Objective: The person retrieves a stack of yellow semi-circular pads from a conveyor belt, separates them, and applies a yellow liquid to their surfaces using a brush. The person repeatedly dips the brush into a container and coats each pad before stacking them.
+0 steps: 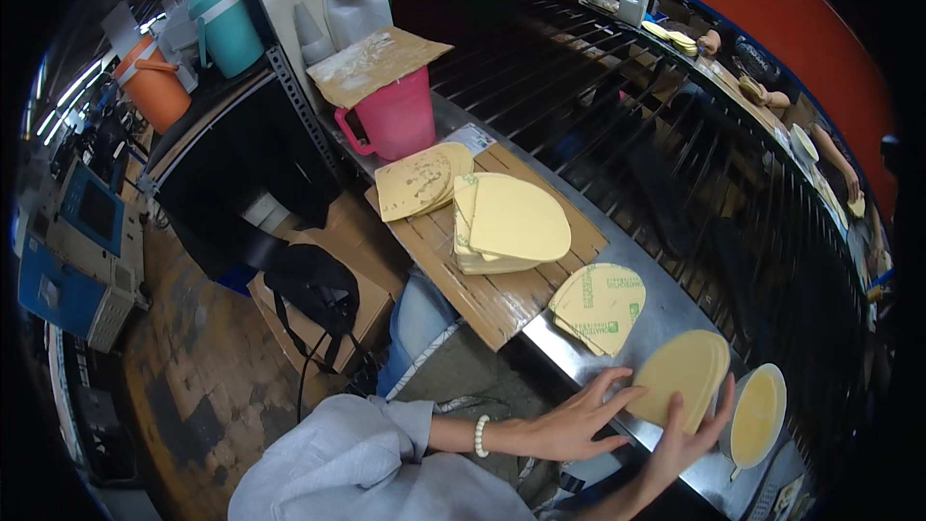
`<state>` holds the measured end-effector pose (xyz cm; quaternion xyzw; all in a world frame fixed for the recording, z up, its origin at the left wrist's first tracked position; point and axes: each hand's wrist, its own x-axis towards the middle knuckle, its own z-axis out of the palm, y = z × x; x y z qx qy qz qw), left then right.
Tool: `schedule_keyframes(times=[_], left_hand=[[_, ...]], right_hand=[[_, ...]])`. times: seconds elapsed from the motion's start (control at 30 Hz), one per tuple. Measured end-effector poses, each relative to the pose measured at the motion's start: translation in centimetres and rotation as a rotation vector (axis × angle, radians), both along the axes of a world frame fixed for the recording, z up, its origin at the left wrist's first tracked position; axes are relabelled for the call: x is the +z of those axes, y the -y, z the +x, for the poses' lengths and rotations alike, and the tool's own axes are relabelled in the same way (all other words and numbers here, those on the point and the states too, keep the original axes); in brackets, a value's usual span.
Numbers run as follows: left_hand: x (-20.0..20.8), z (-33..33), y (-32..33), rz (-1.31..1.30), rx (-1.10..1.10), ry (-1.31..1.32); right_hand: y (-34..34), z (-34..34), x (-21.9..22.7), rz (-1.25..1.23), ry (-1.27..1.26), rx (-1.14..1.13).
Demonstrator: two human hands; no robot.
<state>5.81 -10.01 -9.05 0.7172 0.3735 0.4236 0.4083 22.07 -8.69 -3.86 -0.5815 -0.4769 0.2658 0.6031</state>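
Holding a yellow insole piece (pixel 683 373) between left hand (pixel 571 420) and right hand (pixel 687 436)

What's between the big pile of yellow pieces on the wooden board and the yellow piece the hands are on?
In the head view, a printed yellow stack lies on the metal bench between them.

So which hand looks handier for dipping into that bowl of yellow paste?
Probably the right hand: it rests at the yellow sheet's lower edge, next to the bowl. The left hand lies farther from it.
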Motion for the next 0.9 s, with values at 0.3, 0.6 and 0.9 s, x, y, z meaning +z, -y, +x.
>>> schedule_keyframes(times=[0.3, 0.6, 0.9], left_hand=[[0.0, 0.8, -1.1, -0.090, -0.013, 0.020], [2.5, 0.9, -3.5, 0.015, -0.070, 0.259], [-2.3, 3.1, -3.2, 0.279, 0.105, -0.158]], right_hand=[[1.7, 0.3, 1.8, -0.207, 0.746, 0.139], [3.3, 1.5, -2.1, 0.268, 0.188, 0.100], [4.0, 5.7, -9.8, -0.142, 0.290, 0.098]])
